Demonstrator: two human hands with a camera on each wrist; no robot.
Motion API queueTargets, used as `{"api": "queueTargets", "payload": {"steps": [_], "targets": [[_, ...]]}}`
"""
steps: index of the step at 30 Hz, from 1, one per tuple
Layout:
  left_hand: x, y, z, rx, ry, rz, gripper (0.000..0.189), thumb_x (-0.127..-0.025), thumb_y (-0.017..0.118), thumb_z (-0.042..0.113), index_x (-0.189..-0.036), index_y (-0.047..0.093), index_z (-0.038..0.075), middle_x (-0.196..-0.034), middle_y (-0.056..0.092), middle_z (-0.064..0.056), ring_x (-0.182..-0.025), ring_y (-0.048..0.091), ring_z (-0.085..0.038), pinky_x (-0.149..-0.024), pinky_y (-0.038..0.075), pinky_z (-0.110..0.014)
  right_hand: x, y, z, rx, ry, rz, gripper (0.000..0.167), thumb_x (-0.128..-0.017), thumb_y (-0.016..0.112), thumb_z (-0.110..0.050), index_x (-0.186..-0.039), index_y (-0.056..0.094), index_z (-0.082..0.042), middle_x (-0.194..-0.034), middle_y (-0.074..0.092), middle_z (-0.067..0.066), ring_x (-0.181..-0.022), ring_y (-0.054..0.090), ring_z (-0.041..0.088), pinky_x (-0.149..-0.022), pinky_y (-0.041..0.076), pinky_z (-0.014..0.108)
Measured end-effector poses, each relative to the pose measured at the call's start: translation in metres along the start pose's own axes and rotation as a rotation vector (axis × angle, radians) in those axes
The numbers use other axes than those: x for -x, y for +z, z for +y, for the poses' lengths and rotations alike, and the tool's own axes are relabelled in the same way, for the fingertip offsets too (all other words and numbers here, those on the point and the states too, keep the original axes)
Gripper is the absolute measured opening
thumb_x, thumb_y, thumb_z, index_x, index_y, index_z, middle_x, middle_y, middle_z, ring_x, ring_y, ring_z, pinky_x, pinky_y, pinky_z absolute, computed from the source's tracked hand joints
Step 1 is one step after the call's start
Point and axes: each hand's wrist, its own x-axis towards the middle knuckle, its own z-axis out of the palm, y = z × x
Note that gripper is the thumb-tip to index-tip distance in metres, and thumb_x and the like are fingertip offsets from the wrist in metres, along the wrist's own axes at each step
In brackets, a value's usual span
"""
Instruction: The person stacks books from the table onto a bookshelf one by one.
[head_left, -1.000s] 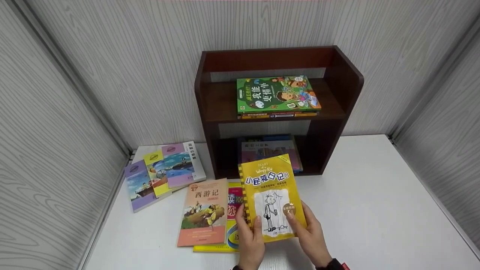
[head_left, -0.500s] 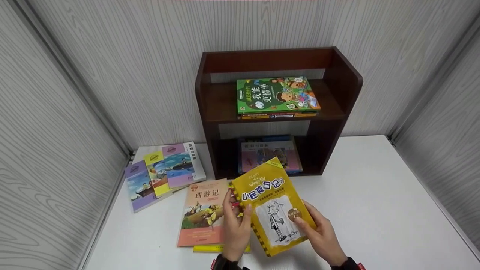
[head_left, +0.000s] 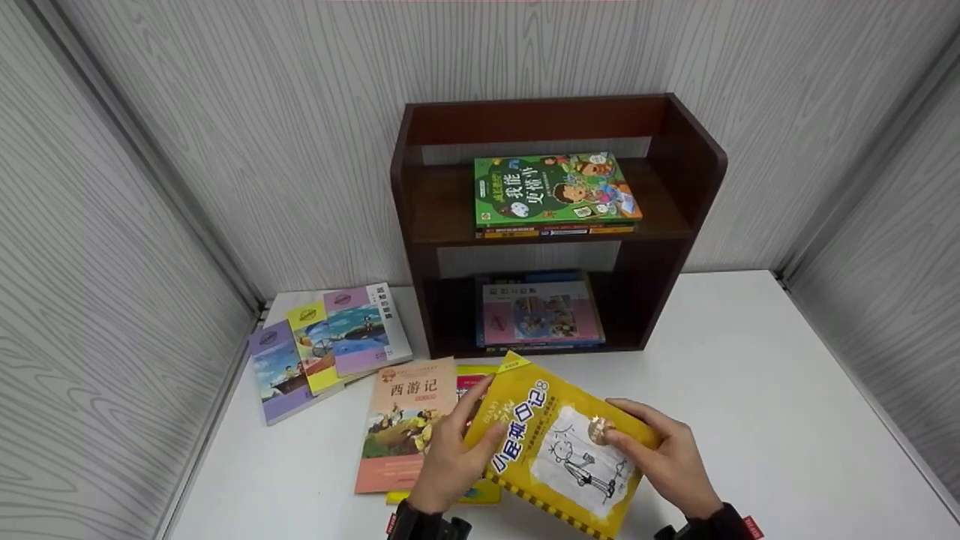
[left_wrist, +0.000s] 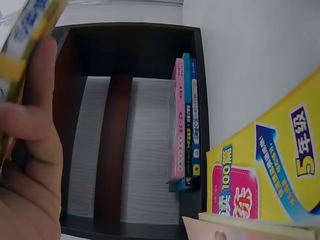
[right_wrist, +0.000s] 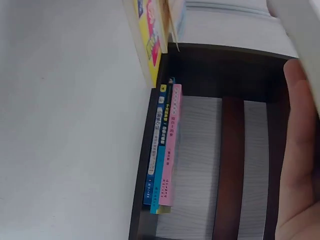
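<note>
A yellow comic-style paperback book (head_left: 555,446) is held above the table between both hands, tilted so its striped spine faces down and left. My left hand (head_left: 454,454) pinches its left corner, thumb on the cover. At the opposite side, my right hand (head_left: 667,454) grips the upper right edge with its thumb on the cover. Beneath the left hand lie a pink-orange book (head_left: 405,405) and, partly under it, a larger yellow workbook (left_wrist: 270,165). In the right wrist view the right hand (right_wrist: 300,155) shows beside a pale edge of the held book.
A dark brown two-tier bookshelf (head_left: 682,225) stands at the back. Green-covered books (head_left: 555,187) lie stacked on its upper shelf, and a stack with a pink book (head_left: 540,311) on its lower one. Three overlapping books (head_left: 360,330) lie at the table's back left.
The yellow paperback has turned counterclockwise and come lower, toward the person. My left hand has moved left and the right hand right, both keeping hold of it.
</note>
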Motion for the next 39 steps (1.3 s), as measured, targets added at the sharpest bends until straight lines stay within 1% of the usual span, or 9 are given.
{"api": "queueTargets", "payload": {"steps": [4, 10, 15, 21, 26, 30, 33, 36, 39], "targets": [[0.006, 0.006, 0.0, 0.016, -0.035, -0.002, 0.069, -0.108, 0.062, 0.031, -0.167, 0.031, 0.014, -0.133, 0.065, -0.019, -0.093, 0.075, -0.02, -0.075, 0.066, -0.034, 0.0, 0.003, 0.0, -0.016, 0.041, 0.08, 0.045, -0.09, 0.083, -0.005, -0.133, 0.07, -0.007, -0.114, 0.073, 0.012, -0.085, 0.07, 0.018, -0.07, 0.061, 0.027], [0.011, 0.021, 0.001, 0.082, -0.039, 0.13, 0.068, -0.108, 0.061, 0.031, -0.167, 0.031, 0.014, -0.134, 0.066, -0.018, -0.093, 0.076, -0.022, -0.076, 0.066, -0.036, -0.001, 0.014, 0.0, -0.104, 0.102, 0.203, 0.063, -0.098, 0.075, -0.009, -0.154, 0.047, -0.013, -0.137, 0.059, 0.013, -0.089, 0.072, 0.015, -0.073, 0.062, 0.025], [0.015, 0.034, 0.002, 0.126, -0.019, 0.264, 0.066, -0.111, 0.056, 0.024, -0.168, 0.026, 0.01, -0.137, 0.062, -0.021, -0.094, 0.074, -0.021, -0.075, 0.066, -0.034, 0.001, 0.024, -0.001, -0.186, 0.162, 0.204, 0.062, -0.112, 0.054, -0.02, -0.166, 0.024, -0.018, -0.145, 0.046, 0.016, -0.095, 0.071, 0.015, -0.077, 0.062, 0.027], [0.017, 0.052, -0.002, 0.195, -0.037, 0.41, 0.064, -0.112, 0.052, 0.019, -0.167, 0.023, 0.007, -0.138, 0.059, -0.021, -0.094, 0.072, -0.02, -0.076, 0.065, -0.033, 0.006, 0.036, 0.0, -0.191, 0.188, 0.184, 0.061, -0.115, 0.045, -0.024, -0.169, 0.018, -0.024, -0.14, 0.049, 0.017, -0.108, 0.064, 0.017, -0.083, 0.058, 0.025], [0.019, 0.06, -0.003, 0.192, -0.101, 0.485, 0.063, -0.112, 0.052, 0.019, -0.167, 0.024, 0.009, -0.141, 0.059, -0.018, -0.093, 0.071, -0.019, -0.076, 0.064, -0.029, 0.007, 0.039, 0.004, -0.148, 0.234, 0.145, 0.063, -0.115, 0.042, -0.025, -0.171, 0.014, -0.021, -0.172, 0.027, 0.014, -0.144, 0.042, 0.025, -0.097, 0.048, 0.014], [0.019, 0.062, -0.005, 0.158, -0.121, 0.509, 0.063, -0.111, 0.054, 0.017, -0.166, 0.026, 0.007, -0.147, 0.055, -0.019, -0.098, 0.071, -0.021, -0.079, 0.064, -0.029, 0.007, 0.037, 0.006, -0.128, 0.25, 0.108, 0.07, -0.113, 0.048, -0.023, -0.171, 0.009, -0.02, -0.179, 0.009, 0.006, -0.162, 0.017, 0.027, -0.126, 0.033, 0.033], [0.018, 0.061, -0.006, 0.12, -0.119, 0.516, 0.064, -0.109, 0.057, 0.016, -0.165, 0.028, 0.006, -0.158, 0.047, -0.019, -0.117, 0.066, -0.025, -0.092, 0.061, -0.029, 0.007, 0.036, 0.007, -0.116, 0.239, 0.088, 0.084, -0.109, 0.06, -0.023, -0.171, 0.003, -0.02, -0.179, 0.004, 0.005, -0.165, 0.005, 0.028, -0.133, 0.013, 0.052], [0.016, 0.06, -0.007, 0.106, -0.133, 0.508, 0.065, -0.107, 0.059, 0.013, -0.164, 0.029, 0.005, -0.165, 0.038, -0.02, -0.127, 0.062, -0.027, -0.099, 0.058, -0.028, 0.007, 0.034, 0.007, -0.076, 0.204, 0.049, 0.097, -0.101, 0.072, -0.022, -0.171, 0.005, -0.019, -0.179, 0.002, 0.007, -0.165, 0.0, 0.03, -0.133, 0.009, 0.053], [0.015, 0.059, -0.008, 0.116, -0.176, 0.485, 0.068, -0.106, 0.059, 0.009, -0.166, 0.025, 0.006, -0.168, 0.033, -0.021, -0.126, 0.062, -0.028, -0.098, 0.059, -0.029, 0.008, 0.031, 0.008, -0.032, 0.154, -0.005, 0.104, -0.091, 0.084, -0.018, -0.171, 0.016, -0.015, -0.179, -0.001, 0.012, -0.164, 0.0, 0.035, -0.129, 0.022, 0.031]]}}
